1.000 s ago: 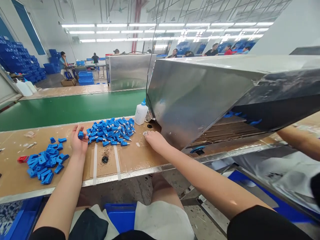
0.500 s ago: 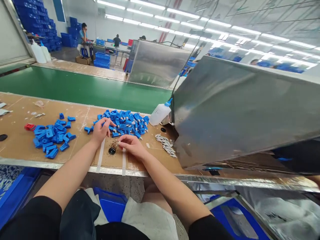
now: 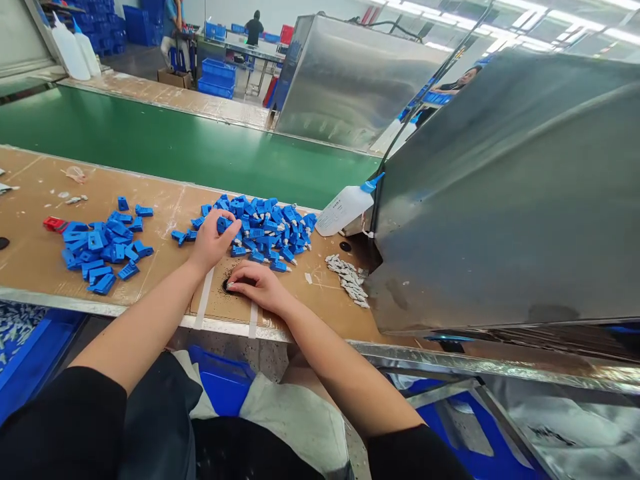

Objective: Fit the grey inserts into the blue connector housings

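Note:
My left hand (image 3: 213, 241) is at the near-left edge of a heap of blue plastic pieces (image 3: 273, 230). Its thumb and forefinger curl round one small blue plastic piece (image 3: 223, 225). Lower and to the right, my right hand (image 3: 257, 285) pinches a small whitish piece, mostly covered by the fingers. Those fingertips are right at a round black disc (image 3: 225, 287) on the cardboard, partly hidden by them. Dark specks lie around the disc. Many blue pieces in the heap have a white tip sticking out.
A second group of blue pieces (image 3: 103, 247) lies left, beside a red piece (image 3: 55, 224). To the right are small grey-white parts (image 3: 349, 280), a leaning white bottle (image 3: 345, 212) and a large metal panel (image 3: 510, 200). A green belt (image 3: 165, 137) runs behind. A co-worker (image 3: 254, 30) is far off.
The view has tipped downward. My left hand has closed round a blue piece at the heap. My right hand has moved from beside the black disc onto its edge.

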The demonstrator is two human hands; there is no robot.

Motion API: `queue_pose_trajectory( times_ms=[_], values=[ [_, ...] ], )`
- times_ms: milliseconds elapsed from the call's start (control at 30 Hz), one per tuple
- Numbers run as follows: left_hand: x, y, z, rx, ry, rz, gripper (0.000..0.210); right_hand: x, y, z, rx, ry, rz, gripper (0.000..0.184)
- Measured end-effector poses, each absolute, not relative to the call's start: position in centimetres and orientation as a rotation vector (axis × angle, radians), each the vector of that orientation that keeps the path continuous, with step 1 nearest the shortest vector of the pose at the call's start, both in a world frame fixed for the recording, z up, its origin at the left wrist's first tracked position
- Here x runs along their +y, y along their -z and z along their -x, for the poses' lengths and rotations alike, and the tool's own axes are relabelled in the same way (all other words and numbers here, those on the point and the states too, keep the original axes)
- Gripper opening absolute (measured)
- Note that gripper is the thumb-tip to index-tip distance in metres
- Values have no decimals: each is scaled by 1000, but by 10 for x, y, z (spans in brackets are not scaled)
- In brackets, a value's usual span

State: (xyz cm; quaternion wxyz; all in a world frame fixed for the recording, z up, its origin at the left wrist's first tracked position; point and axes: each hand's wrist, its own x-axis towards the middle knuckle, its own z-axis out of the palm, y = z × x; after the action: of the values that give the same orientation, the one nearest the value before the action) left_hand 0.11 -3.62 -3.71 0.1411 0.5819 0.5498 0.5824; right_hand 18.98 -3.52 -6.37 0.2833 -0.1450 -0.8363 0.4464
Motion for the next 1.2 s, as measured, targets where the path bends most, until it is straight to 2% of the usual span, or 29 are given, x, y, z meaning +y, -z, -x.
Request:
queue_pose_trajectory(
  times_ms=[167,333,533,633,1033,1100,1200],
  values=[
    [-40,32,1,1594,-1619,-1749,30,-35,59,-194,-2156,-1302,413,26],
    [-43,30,3,1615,-1454,-1809,37,-22,59,-205,-1538,-1481,750,32],
    [-45,32,-1,1441,-1114,-1728,52,-6,57,-209,-1158,-1434,744,32],
    [-45,32,-2,1377,-1025,-1848,40,-5,54,-207,-1151,-1443,735,31],
    [-43,35,4,1443,-872,-1997,36,-5,52,-199,-1269,-1417,743,32],
    [-45,33,4,1459,-847,-2027,37,-5,54,-199,-1384,-1339,741,31],
    [-47,31,4,1541,-809,-2089,38,-6,55,-203,-1687,-1053,721,25]
  ],
)
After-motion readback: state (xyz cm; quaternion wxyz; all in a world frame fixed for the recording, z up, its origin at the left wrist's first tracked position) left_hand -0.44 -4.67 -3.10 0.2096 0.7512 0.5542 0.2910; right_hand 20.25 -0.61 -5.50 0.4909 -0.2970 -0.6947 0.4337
